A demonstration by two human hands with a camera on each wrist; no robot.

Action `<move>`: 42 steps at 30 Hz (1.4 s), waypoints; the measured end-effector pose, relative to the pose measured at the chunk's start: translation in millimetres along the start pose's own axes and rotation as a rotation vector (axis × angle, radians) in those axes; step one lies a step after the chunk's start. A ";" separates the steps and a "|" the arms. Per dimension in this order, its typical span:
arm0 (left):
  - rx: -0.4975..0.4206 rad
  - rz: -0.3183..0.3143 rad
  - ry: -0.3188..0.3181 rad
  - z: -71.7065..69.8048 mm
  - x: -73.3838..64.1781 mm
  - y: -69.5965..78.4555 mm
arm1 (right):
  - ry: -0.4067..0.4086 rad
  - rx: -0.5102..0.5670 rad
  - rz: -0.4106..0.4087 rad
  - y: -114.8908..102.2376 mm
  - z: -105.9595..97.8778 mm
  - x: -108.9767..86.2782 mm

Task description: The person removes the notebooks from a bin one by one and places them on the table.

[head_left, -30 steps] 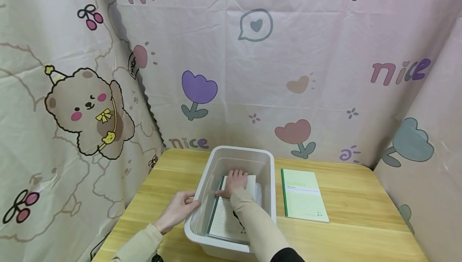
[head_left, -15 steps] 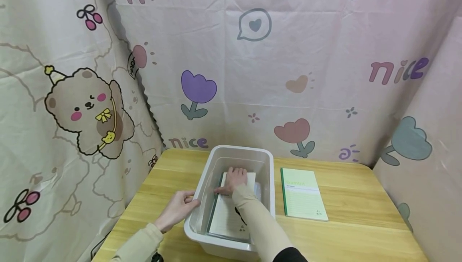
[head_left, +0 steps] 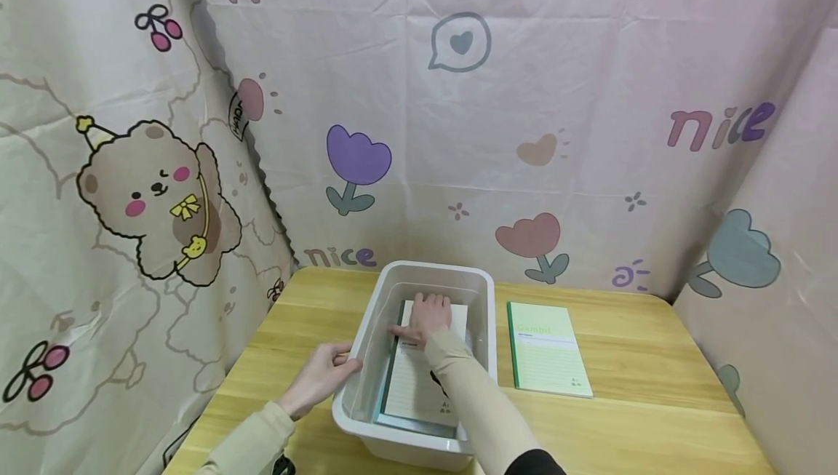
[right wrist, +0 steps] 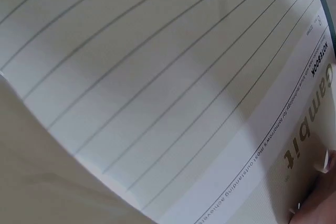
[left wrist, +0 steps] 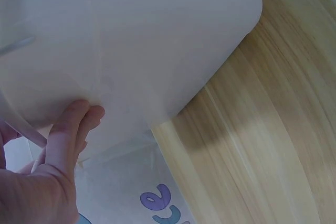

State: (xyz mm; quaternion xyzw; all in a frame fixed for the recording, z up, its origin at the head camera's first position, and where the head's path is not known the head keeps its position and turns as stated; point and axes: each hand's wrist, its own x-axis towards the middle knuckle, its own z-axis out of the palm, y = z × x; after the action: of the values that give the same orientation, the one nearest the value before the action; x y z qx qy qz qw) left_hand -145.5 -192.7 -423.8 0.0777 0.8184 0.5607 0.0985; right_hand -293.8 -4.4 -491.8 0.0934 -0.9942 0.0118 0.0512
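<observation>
On the table stands a white plastic storage bin (head_left: 492, 322). My left hand (head_left: 321, 374) grips its left rim; in the left wrist view the fingers lie along the bin wall (left wrist: 147, 51). Inside the bin my right hand (head_left: 428, 316) holds the far end of a pale ruled notebook (head_left: 415, 384), thumb stretched to its dark spine edge. Beneath it shows the blue-grey edge of another notebook (head_left: 419, 425). The right wrist view is mostly filled by the notebook's lined cover (right wrist: 157, 77) marked Gambit, with fingertips (right wrist: 320, 190) at the lower right.
A green-spined Gambit notebook (head_left: 550, 351) lies flat on the wooden table (head_left: 661, 373), right of the bin. A printed curtain (head_left: 458, 133) hangs behind the table and along both sides.
My right hand and the top notebook have shifted toward the far end of the bin, uncovering more of the one beneath. My left hand keeps its place at the rim.
</observation>
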 end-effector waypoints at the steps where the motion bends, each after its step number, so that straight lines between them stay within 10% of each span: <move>1: 0.000 0.001 -0.001 0.2 0.0 -0.1 | 0.010 -0.005 -0.005 0.4 -1.5 0.4; 42: 0.020 -0.003 0.014 2.3 0.6 1.7 | 0.098 0.021 -0.172 18.3 -144.6 -1.4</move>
State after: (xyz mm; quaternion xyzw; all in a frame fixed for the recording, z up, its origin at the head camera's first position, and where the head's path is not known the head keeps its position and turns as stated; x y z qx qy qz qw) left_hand -145.5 -189.8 -423.2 0.0735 0.8247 0.5530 0.0929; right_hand -281.5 18.6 -348.4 0.1781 -0.9787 0.0221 0.0997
